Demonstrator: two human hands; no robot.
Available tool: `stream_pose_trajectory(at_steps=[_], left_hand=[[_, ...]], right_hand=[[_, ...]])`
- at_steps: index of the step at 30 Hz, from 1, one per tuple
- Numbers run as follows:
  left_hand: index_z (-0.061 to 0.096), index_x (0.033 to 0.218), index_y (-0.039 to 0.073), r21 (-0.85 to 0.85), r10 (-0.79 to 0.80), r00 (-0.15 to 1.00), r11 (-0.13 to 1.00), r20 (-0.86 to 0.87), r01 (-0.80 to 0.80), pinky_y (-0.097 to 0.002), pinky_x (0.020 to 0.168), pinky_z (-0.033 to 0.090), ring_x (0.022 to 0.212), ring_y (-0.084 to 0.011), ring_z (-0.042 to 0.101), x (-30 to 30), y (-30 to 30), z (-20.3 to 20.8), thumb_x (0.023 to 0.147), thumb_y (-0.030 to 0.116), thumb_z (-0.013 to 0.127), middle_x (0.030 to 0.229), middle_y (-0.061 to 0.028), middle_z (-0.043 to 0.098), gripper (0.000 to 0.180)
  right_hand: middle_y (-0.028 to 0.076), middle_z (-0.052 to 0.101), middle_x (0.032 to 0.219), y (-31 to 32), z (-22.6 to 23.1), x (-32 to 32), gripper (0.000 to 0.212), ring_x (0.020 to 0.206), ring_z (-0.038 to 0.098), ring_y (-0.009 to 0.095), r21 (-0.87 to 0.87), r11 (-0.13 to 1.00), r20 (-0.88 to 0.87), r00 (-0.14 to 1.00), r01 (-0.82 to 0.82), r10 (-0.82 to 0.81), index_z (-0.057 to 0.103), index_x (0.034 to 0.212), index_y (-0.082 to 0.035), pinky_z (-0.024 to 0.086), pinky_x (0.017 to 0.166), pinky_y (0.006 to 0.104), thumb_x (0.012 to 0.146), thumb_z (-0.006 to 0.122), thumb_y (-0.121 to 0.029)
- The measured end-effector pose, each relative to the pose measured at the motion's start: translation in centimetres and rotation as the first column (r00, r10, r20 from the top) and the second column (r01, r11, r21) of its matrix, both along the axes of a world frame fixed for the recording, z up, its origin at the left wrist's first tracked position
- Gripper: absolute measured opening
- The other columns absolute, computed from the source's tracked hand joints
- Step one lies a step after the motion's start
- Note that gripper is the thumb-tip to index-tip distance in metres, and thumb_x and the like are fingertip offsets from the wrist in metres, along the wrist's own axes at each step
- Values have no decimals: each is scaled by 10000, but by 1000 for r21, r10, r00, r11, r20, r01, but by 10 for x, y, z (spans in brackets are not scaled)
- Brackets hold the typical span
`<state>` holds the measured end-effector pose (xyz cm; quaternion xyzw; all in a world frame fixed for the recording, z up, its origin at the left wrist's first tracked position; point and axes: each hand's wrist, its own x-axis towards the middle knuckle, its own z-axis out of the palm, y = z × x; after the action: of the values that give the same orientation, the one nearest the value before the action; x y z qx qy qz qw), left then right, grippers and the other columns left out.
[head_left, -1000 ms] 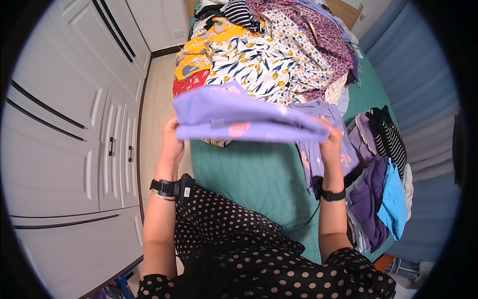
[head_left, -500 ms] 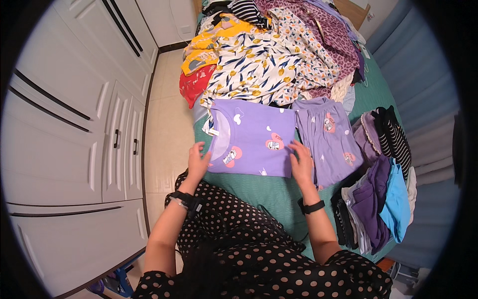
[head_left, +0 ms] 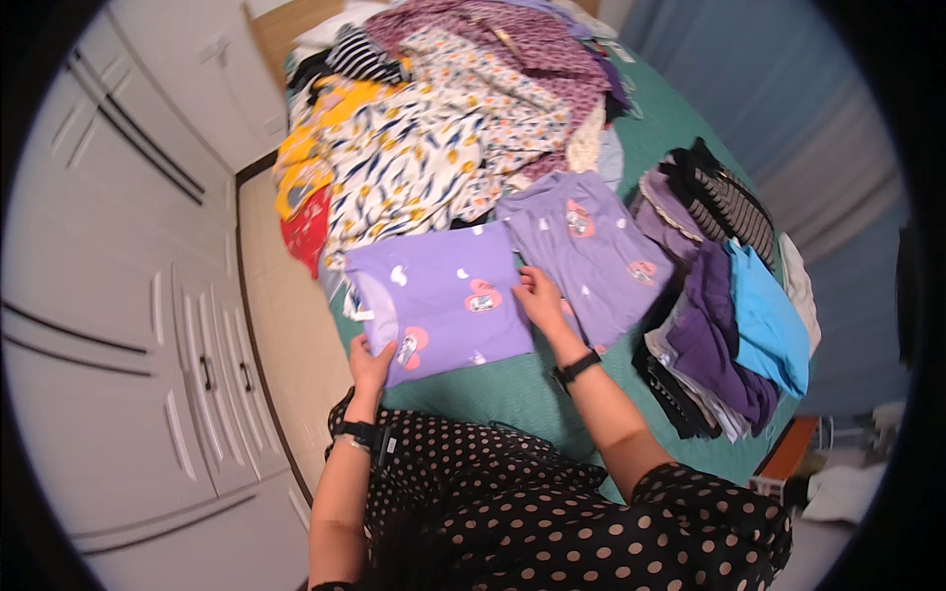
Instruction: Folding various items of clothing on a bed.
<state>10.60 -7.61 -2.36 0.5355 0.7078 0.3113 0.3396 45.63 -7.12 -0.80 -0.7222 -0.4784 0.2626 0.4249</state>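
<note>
A folded lilac T-shirt (head_left: 443, 286) with pink heart patches and white marks lies flat on the bed, its collar toward the left. My left hand (head_left: 371, 364) is at the shirt's near left corner, thumb and fingers apart along the collar edge. At the opposite side my right hand (head_left: 540, 298) touches the shirt's right edge, its fingers a little bent and spread. Beside that hand lie matching lilac pants (head_left: 591, 256), folded, with the waistband at the far end.
Behind the T-shirt, a loose heap holds a white tulip-print garment (head_left: 414, 148), a yellow one (head_left: 301, 148) and a leopard-print one (head_left: 532, 49). Folded stacks with a purple garment (head_left: 714, 325) and blue garment (head_left: 764, 320) stand right on the green bedsheet (head_left: 483, 389). White cabinets (head_left: 128, 325) line the left.
The whole view has turned and shifted, so the bed sits more to the left. My left hand has come onto the T-shirt's near left corner; the right stays by its right edge.
</note>
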Motion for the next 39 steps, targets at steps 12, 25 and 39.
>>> stream_pose_trajectory(at_steps=[12, 25, 39], left_hand=[[526, 1172, -44, -294, 16, 694, 913, 720, 284, -346, 801, 535, 902, -230, 646, 5, 26, 143, 762, -39, 680, 1044, -153, 643, 438], [492, 1255, -32, -51, -536, 597, 717, 597, 695, -296, 883, 473, 1005, -175, 589, 157, 125, 248, 750, -30, 697, 1125, -103, 611, 544], [434, 1309, 57, 72, -483, 875, 874, 37, 480, -338, 854, 477, 998, -238, 590, 144, 103, 49, 719, 136, 753, 1124, -162, 593, 675]], right_hand=[[85, 650, 1013, 14, 97, 9, 297, 866, 618, 142, -52, 961, -795, 594, -270, 124, 592, 1104, 26, 496, 756, 277, 834, 635, -91], [77, 632, 1053, -78, 181, 101, 317, 907, 595, 129, 225, 945, -745, 667, 239, 8, 542, 1160, 30, 481, 803, 273, 872, 604, -87], [298, 125, 1481, -69, 147, 117, 835, 1380, 137, 439, 161, 940, 331, 881, 299, -337, 202, 1446, -23, 174, 1102, 519, 772, 674, -164]])
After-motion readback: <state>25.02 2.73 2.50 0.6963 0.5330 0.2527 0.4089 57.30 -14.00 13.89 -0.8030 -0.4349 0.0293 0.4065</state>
